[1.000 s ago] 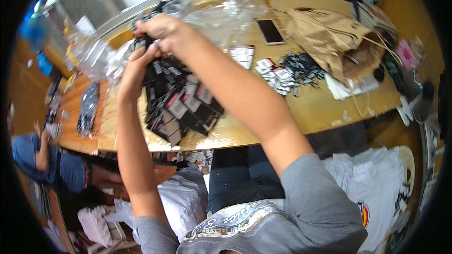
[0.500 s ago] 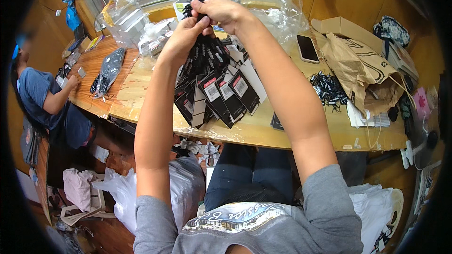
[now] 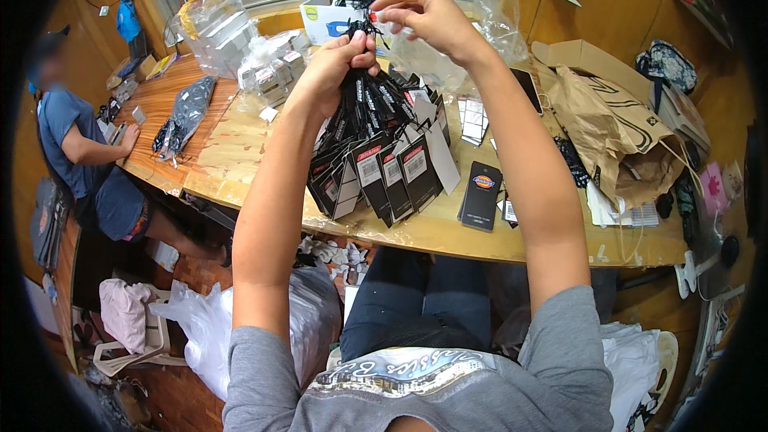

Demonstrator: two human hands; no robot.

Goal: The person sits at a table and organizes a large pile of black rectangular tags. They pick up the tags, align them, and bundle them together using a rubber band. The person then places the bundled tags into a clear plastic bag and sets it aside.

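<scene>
My left hand [image 3: 340, 68] is closed around the black strings of a thick bunch of hang tags [image 3: 396, 168]. The black and white tags fan out below that fist and hang just over the table. Loose string ends [image 3: 364, 28] stick up above it. My right hand [image 3: 428, 20] is raised beside these ends, its fingers bent and its fingertips pinched close to them. What lies between those fingertips is too small to make out. A small stack of dark hang tags [image 3: 480, 196] lies near the table's front edge, right of the bunch.
The wooden table [image 3: 232, 164] also bears clear bags of small boxes [image 3: 224, 32], a bagged bundle of black tags [image 3: 188, 116], a phone [image 3: 526, 90], and a brown paper bag [image 3: 612, 124]. A box [image 3: 328, 20] stands behind my hands. A co-worker [image 3: 80, 144] stands left.
My right hand has moved up and right, apart from the left hand. My left hand, with the bunch, has shifted slightly right and down. The dark tag stack has come into fuller view.
</scene>
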